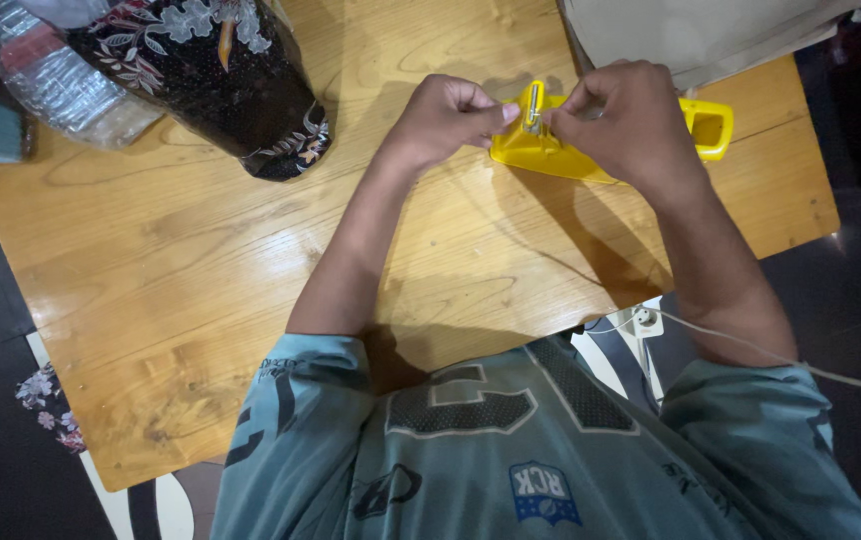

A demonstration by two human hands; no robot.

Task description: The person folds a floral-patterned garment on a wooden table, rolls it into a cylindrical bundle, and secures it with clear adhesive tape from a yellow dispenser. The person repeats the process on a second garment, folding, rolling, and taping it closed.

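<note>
A yellow plastic tool (551, 155) with a loop handle lies on the wooden table (201, 260), toward the far right. My left hand (446, 115) pinches a small metal part at the tool's upright yellow end. From the other side, my right hand (626, 120) rests over the tool's body, its fingertips meeting the left hand's at that same part. The middle of the tool is hidden under my right hand. Whatever small piece sits between the fingertips is too small to tell.
A dark floral cloth bundle (231, 80) lies at the far left beside a clear plastic-wrapped package (51, 75). A pale bag (701, 30) sits at the far right edge. A white cord and plug (646, 322) hang below the table's near right edge.
</note>
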